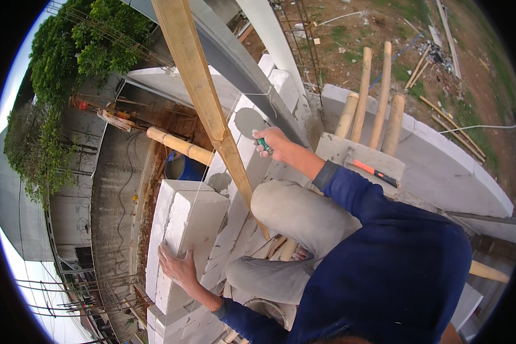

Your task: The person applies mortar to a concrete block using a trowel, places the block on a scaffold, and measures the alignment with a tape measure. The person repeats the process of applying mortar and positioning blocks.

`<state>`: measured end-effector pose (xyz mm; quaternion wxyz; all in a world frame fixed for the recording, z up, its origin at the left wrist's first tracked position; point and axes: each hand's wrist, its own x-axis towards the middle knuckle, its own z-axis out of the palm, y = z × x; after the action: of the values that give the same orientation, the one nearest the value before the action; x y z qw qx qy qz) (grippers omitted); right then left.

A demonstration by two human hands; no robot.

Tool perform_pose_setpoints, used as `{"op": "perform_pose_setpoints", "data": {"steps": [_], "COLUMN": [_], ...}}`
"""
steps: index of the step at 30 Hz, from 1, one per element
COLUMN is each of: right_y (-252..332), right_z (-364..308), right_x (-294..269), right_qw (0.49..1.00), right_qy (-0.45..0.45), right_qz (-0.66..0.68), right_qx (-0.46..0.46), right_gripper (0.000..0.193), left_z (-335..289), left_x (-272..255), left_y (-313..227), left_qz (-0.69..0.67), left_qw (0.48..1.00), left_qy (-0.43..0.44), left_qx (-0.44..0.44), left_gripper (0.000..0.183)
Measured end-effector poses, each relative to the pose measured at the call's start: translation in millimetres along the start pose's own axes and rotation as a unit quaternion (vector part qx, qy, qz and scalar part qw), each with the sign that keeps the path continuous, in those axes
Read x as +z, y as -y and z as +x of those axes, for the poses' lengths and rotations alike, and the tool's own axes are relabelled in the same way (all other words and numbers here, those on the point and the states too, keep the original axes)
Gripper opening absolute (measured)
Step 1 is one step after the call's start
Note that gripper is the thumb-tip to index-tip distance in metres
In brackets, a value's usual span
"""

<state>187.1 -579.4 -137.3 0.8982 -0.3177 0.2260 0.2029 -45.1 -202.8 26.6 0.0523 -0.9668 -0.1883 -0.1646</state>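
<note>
Left hand (179,268), 7 o'clock: fingers spread against white block (196,215), 8 o'clock, apparently steadying it. Right hand (276,143), 12 o'clock: closed round green-handled trowel (264,145), likely for control. Orange-handled tool (372,170), 3 o'clock, within reach.

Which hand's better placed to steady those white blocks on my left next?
Probably your left hand: it rests against the white blocks, while your right hand is away from them, gripping a green handle.
</note>
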Motion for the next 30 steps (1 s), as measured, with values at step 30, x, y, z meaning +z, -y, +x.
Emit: {"op": "perform_pose_setpoints", "data": {"steps": [30], "right_y": [-95.8], "right_z": [-24.6], "right_x": [-145.0], "right_qw": [0.507], "right_qy": [0.057], "right_qz": [-0.734], "right_qx": [-0.448], "right_gripper": [0.042], "left_z": [-6.5], "left_x": [8.8], "left_y": [13.3], "left_qz": [0.007], "left_qw": [1.000], "left_qy": [-0.019], "left_qx": [-0.003], "left_gripper": [0.088]}}
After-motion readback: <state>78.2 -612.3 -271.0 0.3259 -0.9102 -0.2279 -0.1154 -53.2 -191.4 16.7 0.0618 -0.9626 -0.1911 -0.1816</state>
